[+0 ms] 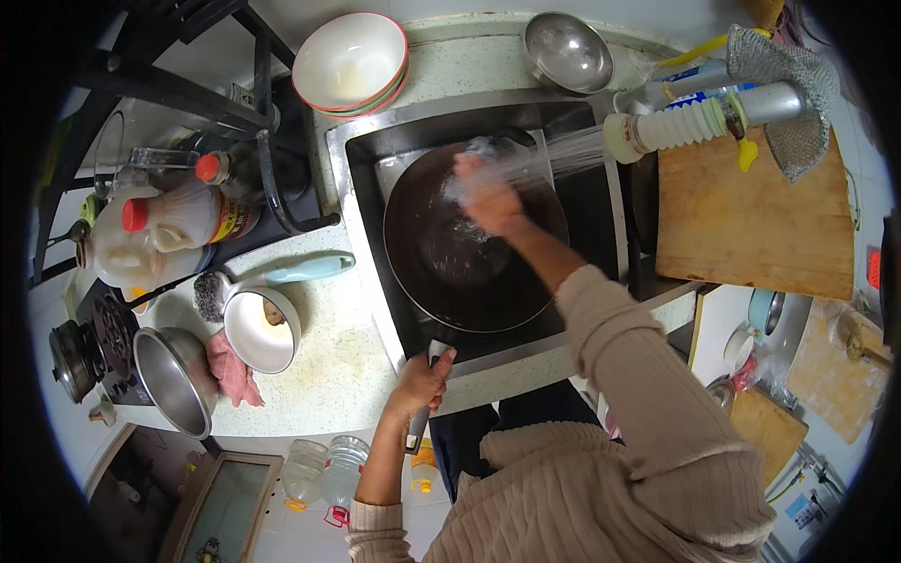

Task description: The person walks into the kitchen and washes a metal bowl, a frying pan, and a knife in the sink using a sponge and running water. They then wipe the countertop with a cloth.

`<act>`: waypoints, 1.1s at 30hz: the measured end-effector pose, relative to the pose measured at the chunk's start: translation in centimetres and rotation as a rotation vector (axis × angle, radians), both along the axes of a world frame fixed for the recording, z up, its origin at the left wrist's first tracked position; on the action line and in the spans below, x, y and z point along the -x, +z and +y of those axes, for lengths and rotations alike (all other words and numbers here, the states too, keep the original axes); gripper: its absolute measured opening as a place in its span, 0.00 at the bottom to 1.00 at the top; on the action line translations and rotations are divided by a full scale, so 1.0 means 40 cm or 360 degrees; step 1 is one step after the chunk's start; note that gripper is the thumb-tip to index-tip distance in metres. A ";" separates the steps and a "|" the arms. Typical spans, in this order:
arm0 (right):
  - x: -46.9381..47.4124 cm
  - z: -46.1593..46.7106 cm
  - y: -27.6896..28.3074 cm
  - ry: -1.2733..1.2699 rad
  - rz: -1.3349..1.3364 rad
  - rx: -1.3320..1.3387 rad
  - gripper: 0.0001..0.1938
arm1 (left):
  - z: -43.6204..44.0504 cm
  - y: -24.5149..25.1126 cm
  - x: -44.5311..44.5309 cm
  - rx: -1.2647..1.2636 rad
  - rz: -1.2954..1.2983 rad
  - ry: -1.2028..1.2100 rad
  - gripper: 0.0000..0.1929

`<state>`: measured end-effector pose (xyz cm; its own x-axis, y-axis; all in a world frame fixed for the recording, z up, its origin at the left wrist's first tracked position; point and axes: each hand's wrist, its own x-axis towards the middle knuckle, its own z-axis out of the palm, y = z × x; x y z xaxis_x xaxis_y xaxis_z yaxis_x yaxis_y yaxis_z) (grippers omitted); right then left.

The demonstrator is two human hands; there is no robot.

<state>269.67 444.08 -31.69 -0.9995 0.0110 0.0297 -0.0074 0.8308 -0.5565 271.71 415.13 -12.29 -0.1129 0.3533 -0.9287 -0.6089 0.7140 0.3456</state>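
Observation:
A dark frying pan or wok (pixel 457 281) sits in the stainless steel sink (pixel 619 225), its handle reaching over the front rim. My left hand (pixel 419 383) is wrapped around that handle. Inside the pan, near its far right side, is my right hand (pixel 489 197), blurred and wet under the spray; whether its fingers hold anything cannot be told. Water streams leftward from a white ribbed faucet hose (pixel 665 134) onto this hand and into the pan.
Stacked bowls (pixel 352 63) and a metal bowl (pixel 569 53) stand behind the sink. To the left are a pale-handled scrub brush (pixel 310 269), a white bowl (pixel 246 345), a pink cloth (pixel 236 369) and a steel basin (pixel 176 383). A wooden cutting board (pixel 753 218) lies right.

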 end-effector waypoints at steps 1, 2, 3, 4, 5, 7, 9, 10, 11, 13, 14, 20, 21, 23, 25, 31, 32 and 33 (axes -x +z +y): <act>-0.060 0.047 0.028 0.0080 -0.0165 -0.0394 0.33 | -0.004 0.001 -0.006 0.0009 -0.0005 0.0017 0.23; -0.122 0.095 0.062 0.0195 -0.0303 -0.0790 0.32 | -0.007 0.006 -0.017 0.0015 -0.0010 0.0027 0.23; -0.180 0.119 0.090 0.0312 -0.0392 -0.0968 0.32 | -0.003 0.006 -0.018 0.0009 -0.0004 0.0029 0.23; -0.252 0.110 0.106 0.0282 -0.0559 -0.0865 0.32 | -0.001 0.006 -0.016 -0.0012 0.0035 0.0009 0.23; -0.321 0.072 0.119 0.0266 -0.0722 -0.0751 0.33 | -0.005 0.007 -0.019 -0.0009 0.0012 -0.0008 0.23; -0.297 -0.062 0.277 0.0486 -0.1545 -0.0097 0.33 | -0.002 -0.005 -0.005 -0.0010 -0.0013 -0.0042 0.23; -0.275 -0.220 0.278 0.0390 -0.1440 0.0758 0.35 | -0.008 -0.010 -0.001 -0.0027 -0.0060 -0.0027 0.23; -0.235 -0.297 0.284 0.0306 -0.1533 0.1204 0.38 | -0.013 -0.009 0.000 -0.0032 -0.0070 -0.0017 0.22; -0.171 -0.353 0.267 0.0070 -0.1194 0.1568 0.35 | -0.015 -0.009 0.000 -0.0031 -0.0079 -0.0007 0.21; -0.055 -0.376 0.154 -0.0017 -0.0485 0.1175 0.31 | -0.006 0.009 0.005 0.0019 -0.0080 -0.0034 0.21; -0.042 -0.354 0.076 0.0029 -0.0182 0.0768 0.31 | 0.000 0.008 0.013 0.0037 -0.0072 -0.0050 0.21; -0.181 -0.071 0.030 -0.0502 -0.0483 -0.0705 0.24 | -0.011 0.016 -0.015 0.0065 -0.0092 -0.0027 0.22; -0.192 -0.044 0.045 -0.0409 -0.0655 -0.0510 0.23 | 0.002 0.015 -0.004 0.0080 -0.0087 -0.0043 0.22; -0.228 -0.014 0.061 -0.0227 -0.0991 -0.0090 0.22 | 0.001 0.013 -0.005 0.0000 -0.0263 0.0009 0.20; -0.196 0.032 0.165 -0.0338 -0.0760 -0.0040 0.17 | -0.008 0.022 -0.003 -0.0119 -0.0444 0.0170 0.18; -0.093 0.393 0.413 -0.0716 -0.0007 0.0300 0.13 | -0.020 0.011 -0.058 -0.0657 -0.1562 0.1310 0.16; -0.076 0.406 0.449 -0.0672 0.0008 0.0185 0.12 | -0.016 0.015 -0.069 -0.0766 -0.1711 0.1392 0.15; -0.068 0.413 0.482 -0.0633 0.0018 0.0072 0.12 | 0.004 0.030 -0.071 -0.0981 -0.1956 0.1373 0.11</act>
<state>272.39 460.61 -12.39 -0.9166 0.3985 0.0316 0.3033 0.7449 -0.5942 274.56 415.31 -11.10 0.1992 0.9144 -0.3525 -0.8436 -0.0230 -0.5365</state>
